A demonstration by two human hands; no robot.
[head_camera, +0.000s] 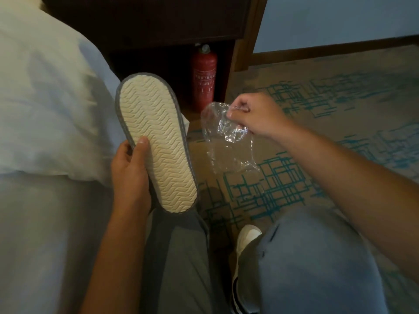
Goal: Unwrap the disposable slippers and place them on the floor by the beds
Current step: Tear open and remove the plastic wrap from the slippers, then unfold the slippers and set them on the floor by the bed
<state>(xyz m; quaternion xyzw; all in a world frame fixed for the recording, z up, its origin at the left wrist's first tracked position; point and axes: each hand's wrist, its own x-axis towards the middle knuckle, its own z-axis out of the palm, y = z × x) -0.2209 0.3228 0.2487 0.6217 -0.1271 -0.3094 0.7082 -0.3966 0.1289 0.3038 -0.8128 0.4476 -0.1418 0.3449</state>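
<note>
Slippers out of the bag, not yet on the floor.

The left hand (130,173) clamped the slippers (156,146) sole-up beside the bed (40,91), while the right hand (256,114) pinched the empty plastic wrapper (224,141) clear above the carpet (340,98), likely to discard it.

Unwrapped slippers (156,141) sole-up, off floor

Both forearms are bare, with no sleeves, watch or rings in view on the left hand (130,175) or the right hand (256,116). The legs wear loose grey-blue trousers (313,264). One foot wears a white sneaker (246,240) with dark stripes along its side.
</note>
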